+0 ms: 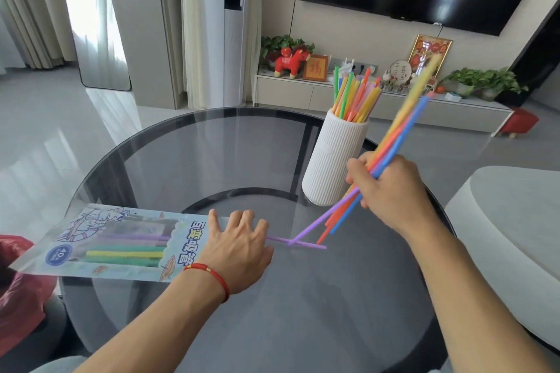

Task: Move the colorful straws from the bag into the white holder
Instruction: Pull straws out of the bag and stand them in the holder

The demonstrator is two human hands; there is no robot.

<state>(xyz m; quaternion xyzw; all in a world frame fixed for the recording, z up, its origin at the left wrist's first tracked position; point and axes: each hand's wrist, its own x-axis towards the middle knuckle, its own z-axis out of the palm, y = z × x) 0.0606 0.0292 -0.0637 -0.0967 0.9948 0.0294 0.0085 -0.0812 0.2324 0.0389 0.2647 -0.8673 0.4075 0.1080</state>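
A clear printed straw bag (100, 242) lies flat on the round glass table (212, 160), with purple, yellow and green straws still inside. My left hand (239, 245) presses palm-down on the bag's open end, fingers spread. A purple straw (303, 243) pokes out of the bag onto the glass. My right hand (391, 188) grips a tilted bunch of colorful straws (400, 130) just right of the ribbed white holder (331, 160). The holder stands upright and has several straws in it (354, 97).
A white rounded seat (509, 221) sits right of the table. A red cloth (18, 281) lies at the left edge. Behind the table is a low TV shelf (378, 97) with plants and ornaments, and a red stool (519, 123) on the floor.
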